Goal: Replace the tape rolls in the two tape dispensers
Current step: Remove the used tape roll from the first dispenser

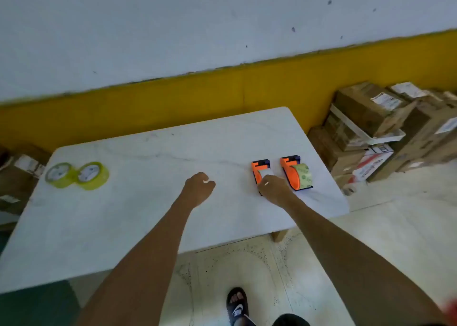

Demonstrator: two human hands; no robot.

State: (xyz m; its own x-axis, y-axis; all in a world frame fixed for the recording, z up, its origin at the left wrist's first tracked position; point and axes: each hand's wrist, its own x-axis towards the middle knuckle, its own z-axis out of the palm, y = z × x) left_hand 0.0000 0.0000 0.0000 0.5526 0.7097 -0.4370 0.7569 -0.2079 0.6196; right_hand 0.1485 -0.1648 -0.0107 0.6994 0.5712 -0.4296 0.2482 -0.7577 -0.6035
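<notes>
Parcel storeroom: labelled cardboard boxes [371, 127] stacked beside table [173, 214].

One head-worn wide-angle view looks forward and steeply down from standing height. The table [148, 167] fills the middle, tilted in frame; the wall [173, 28] rises beyond it and boxes [371, 127] sit far right. Both forearms reach in from the bottom edge, and the floor [247, 264] lies directly below.

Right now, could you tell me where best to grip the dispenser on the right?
Probably across the orange side plates of the right dispenser, at the rounded near end around its roll. Come from above and the near side: it stands upright, and the other dispenser under the right hand crowds its left.
</notes>
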